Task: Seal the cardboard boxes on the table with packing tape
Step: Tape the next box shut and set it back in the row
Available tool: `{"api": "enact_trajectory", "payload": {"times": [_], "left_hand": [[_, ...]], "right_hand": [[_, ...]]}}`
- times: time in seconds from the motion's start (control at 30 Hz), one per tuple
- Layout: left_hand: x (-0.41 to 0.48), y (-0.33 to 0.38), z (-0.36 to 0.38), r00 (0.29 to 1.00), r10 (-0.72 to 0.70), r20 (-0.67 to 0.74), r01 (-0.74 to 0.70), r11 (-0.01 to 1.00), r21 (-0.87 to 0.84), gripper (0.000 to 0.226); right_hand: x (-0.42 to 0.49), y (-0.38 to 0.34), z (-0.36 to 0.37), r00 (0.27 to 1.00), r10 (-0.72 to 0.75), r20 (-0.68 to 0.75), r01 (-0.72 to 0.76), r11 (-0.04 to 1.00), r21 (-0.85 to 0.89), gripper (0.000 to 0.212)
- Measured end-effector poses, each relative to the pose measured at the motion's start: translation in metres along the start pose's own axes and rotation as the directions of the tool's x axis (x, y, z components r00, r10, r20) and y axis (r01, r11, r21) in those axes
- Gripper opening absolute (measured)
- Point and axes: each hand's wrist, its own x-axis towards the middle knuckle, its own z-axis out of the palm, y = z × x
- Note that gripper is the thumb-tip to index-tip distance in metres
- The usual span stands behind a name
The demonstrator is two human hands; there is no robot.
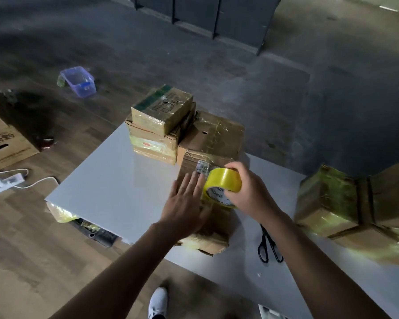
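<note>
1. The left hand (184, 201) lies flat with its fingers straight and spread, pressing on the top of the near box (209, 238); it grips nothing.
2. The right hand (251, 194) grips the tape roll (222, 183), fingers curled over its yellow rim; the roll stands on edge on the same box top, just beside the left fingertips; where the free end of the tape is stuck is hidden by the hands.
3. The near box sits toward the front of the table (106, 180); its near end is crumpled and shows a little glossy tape; by my reading its sealing is under way and not finished, since the roll is on it and uncut.
4. Just behind it, the large box (217, 137) shines with tape across its top; the stack of small boxes (161, 125) to its left is wrapped the same way; these look done.
5. The boxes at the right (346, 203) carry heavy yellowish tape; they look sealed, though that edge is blurred.
6. The scissors (268, 246) lie on the table beside the right forearm, untouched; they will probably be wanted for the cut.
7. Overall I judge the task far along; what is left seems to be laying this strip, cutting it, and any remaining seams of the near box; its underside cannot be seen.
</note>
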Motion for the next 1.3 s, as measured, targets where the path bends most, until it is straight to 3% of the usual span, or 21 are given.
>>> {"api": "enact_trajectory", "payload": {"times": [0.13,0.3,0.43,0.57,0.67,0.8,1.0,1.17,1.3], "left_hand": [[0.000,0.000,0.007,1.000,0.000,0.011,-0.001,0.997,0.073,0.086],[0.000,-0.005,0.010,0.999,0.021,0.024,-0.023,0.995,0.099,0.085],[0.003,-0.006,0.011,0.999,0.034,0.026,-0.037,0.991,0.130,0.084],[0.004,-0.004,0.012,0.997,0.057,0.042,-0.063,0.983,0.173,0.077],[0.005,-0.003,0.009,0.991,0.065,0.114,-0.090,0.969,0.230,0.068],[0.009,0.014,0.000,0.975,-0.032,0.219,-0.037,0.953,0.302,0.071],[0.022,0.079,0.002,0.891,-0.287,0.351,0.167,0.927,0.335,0.115],[0.021,0.090,0.010,0.890,-0.359,0.282,0.300,0.926,0.231,0.079],[0.017,0.090,0.008,0.898,-0.341,0.276,0.296,0.936,0.192,0.071]], "right_hand": [[-0.013,0.012,0.007,0.995,0.100,-0.003,-0.099,0.993,0.069,0.038],[-0.008,0.011,-0.005,0.995,0.083,0.058,-0.086,0.995,0.045,0.031],[-0.011,0.028,-0.039,0.992,0.087,0.093,-0.082,0.995,-0.055,0.019],[-0.026,0.055,-0.047,0.971,0.158,0.180,-0.104,0.955,-0.276,0.023],[-0.032,0.062,-0.032,0.955,0.201,0.218,-0.120,0.934,-0.335,0.024],[-0.037,0.065,-0.006,0.943,0.238,0.232,-0.152,0.929,-0.337,0.030],[-0.040,0.070,0.004,0.950,0.232,0.207,-0.148,0.923,-0.355,0.032],[-0.044,0.067,0.007,0.943,0.265,0.201,-0.193,0.928,-0.318,0.033],[-0.048,0.065,0.004,0.950,0.263,0.171,-0.213,0.940,-0.265,0.040]]}}
